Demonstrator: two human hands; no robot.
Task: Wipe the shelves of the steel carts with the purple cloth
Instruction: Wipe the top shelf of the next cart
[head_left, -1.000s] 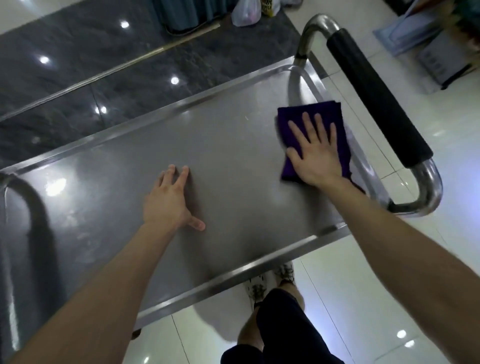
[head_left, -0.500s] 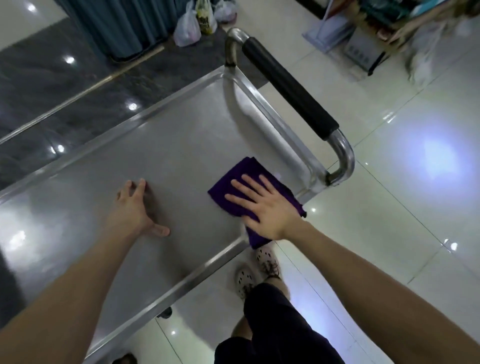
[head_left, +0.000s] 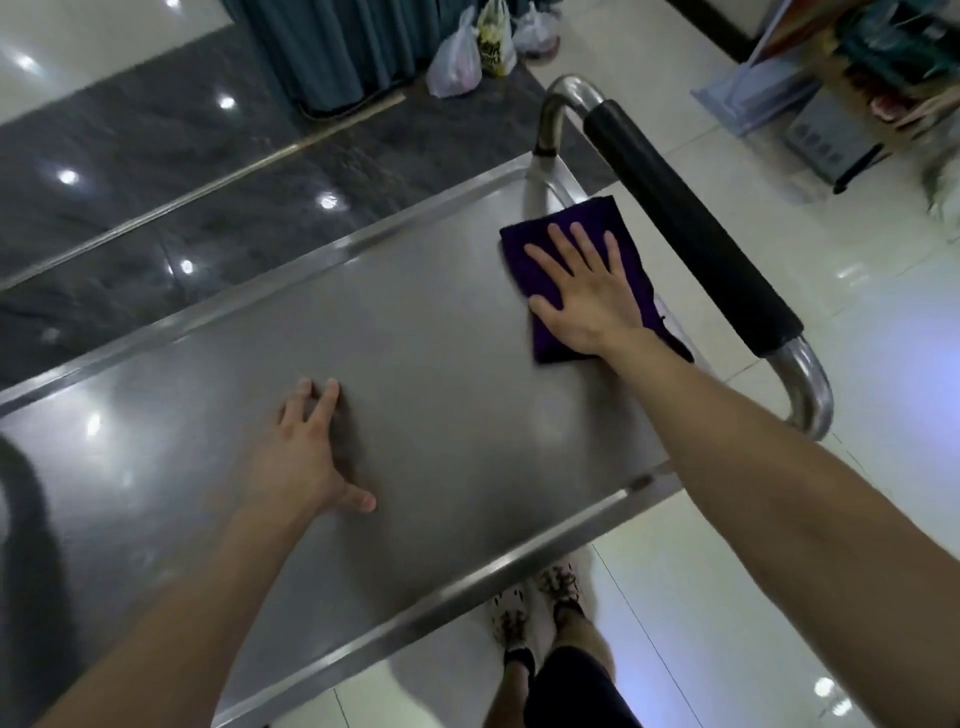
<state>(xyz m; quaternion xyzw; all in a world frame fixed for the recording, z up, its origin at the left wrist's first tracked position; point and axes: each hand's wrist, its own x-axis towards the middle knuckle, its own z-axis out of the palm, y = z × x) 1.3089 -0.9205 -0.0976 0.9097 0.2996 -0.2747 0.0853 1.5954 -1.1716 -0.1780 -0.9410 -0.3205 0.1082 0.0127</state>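
The steel cart's top shelf (head_left: 426, 364) fills the middle of the head view, with a raised rim all round. A folded purple cloth (head_left: 524, 249) lies flat near the shelf's right end, close to the handle post. My right hand (head_left: 587, 291) presses on the cloth with straight, spread fingers. My left hand (head_left: 306, 457) rests flat on the bare steel at the shelf's middle, thumb out to the right. Part of the cloth is hidden under my right palm.
The cart's handle (head_left: 685, 228), black-padded on a steel tube, runs along the right end. Plastic bags (head_left: 467, 57) sit on the floor by a teal curtain (head_left: 332, 47). Cluttered boxes (head_left: 841, 109) stand at the top right. My feet (head_left: 535, 608) are below the near rim.
My right hand has slid the cloth from the near right corner back towards the far right end by the handle post. My left hand stays planted on the shelf.
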